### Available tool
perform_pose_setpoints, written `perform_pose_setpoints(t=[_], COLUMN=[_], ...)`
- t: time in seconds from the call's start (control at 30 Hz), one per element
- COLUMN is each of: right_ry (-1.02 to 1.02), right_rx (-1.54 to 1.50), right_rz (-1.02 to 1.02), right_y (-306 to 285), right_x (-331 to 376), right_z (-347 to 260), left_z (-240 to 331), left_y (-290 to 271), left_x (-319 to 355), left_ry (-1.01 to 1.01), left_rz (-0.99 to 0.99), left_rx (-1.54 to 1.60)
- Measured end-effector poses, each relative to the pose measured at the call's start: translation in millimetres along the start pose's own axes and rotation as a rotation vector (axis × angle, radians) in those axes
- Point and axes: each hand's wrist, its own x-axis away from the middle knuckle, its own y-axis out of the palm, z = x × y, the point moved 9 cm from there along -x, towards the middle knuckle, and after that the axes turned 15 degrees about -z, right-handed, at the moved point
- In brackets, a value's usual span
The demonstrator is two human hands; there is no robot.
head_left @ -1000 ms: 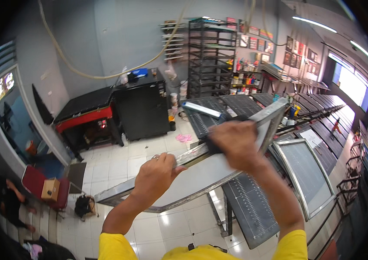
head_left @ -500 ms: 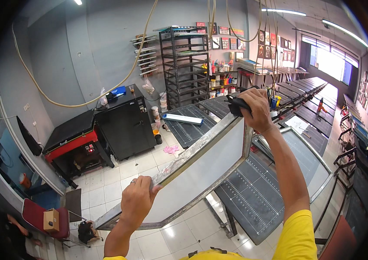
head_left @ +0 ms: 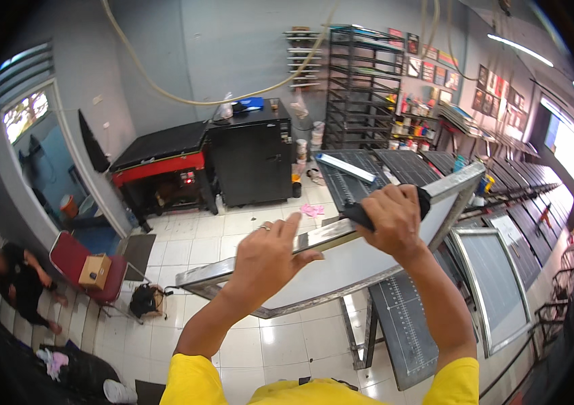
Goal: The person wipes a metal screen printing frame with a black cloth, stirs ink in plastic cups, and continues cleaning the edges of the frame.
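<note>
A screen printing frame with a metal border and pale mesh is tilted up in front of me. My left hand straddles its upper bar, fingers stretched over the far side and thumb on the near side. My right hand is closed round a black cloth and presses it on the same bar, right of my left hand. The cloth is bunched, partly hidden under the fingers. Below the frame lies a dark printing table board with white grid marks.
Another screen frame leans at the right. Black tables stretch away behind, one bearing a white and blue bar. A black rack, a black cabinet and a red chair stand farther off. A person is at the far left.
My view has turned left. My right hand has moved with the cloth along the bar toward my left hand. The left hand's fingers have straightened, and it sits farther from the frame's left corner.
</note>
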Motion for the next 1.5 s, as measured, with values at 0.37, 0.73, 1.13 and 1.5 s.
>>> perform_pose_setpoints(t=[0.37, 0.73, 1.13, 1.5], right_ry=[-0.059, -0.048, -0.342, -0.341], right_rx=[-0.045, -0.001, -0.210, -0.245], right_rz=[-0.036, -0.008, -0.081, -0.166], right_y=[9, 5, 63, 66], right_x=[-19, -11, -54, -42], right_z=[-36, -33, -236, -177], left_z=[-154, -185, -166, -185], left_y=[-1, 59, 39, 54], left_x=[205, 221, 196, 220], left_ry=[-0.414, -0.592, -0.570, -0.663], left_rz=[0.938, 0.991, 0.983, 0.964], left_rx=[0.441, 0.929, 0.933, 0.855])
